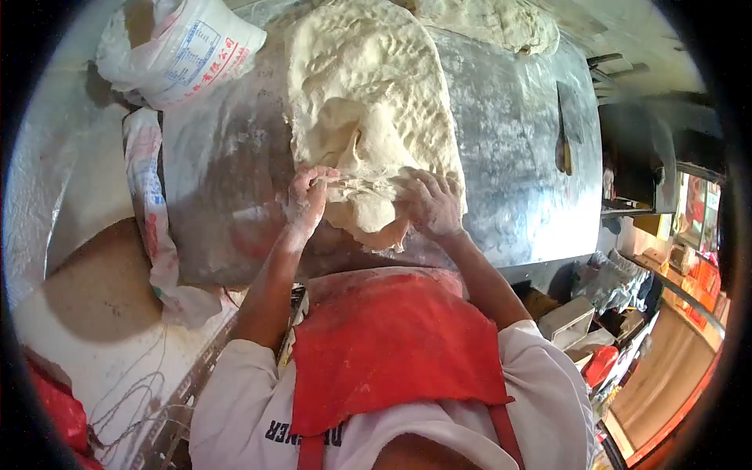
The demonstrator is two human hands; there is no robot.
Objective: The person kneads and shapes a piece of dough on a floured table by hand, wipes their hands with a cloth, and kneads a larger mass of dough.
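Note:
A long slab of pale dough (376,78) with a dimpled surface lies on the grey metal worktop (509,141). Its near end is torn and stretched, with a loose flap hanging toward the red apron. My left hand (309,194) grips the dough's left edge near that end, fingers curled and dusted with flour. On the right side, my right hand (435,205) has its fingers closed over the dough's edge. Stretched folds of dough run between the two hands.
An open white sack (207,59) stands at the back left, and an empty bag (153,211) hangs over the left edge. A scraper (565,125) lies at the right. More dough (493,23) sits at the back. Boxes (568,321) are below right.

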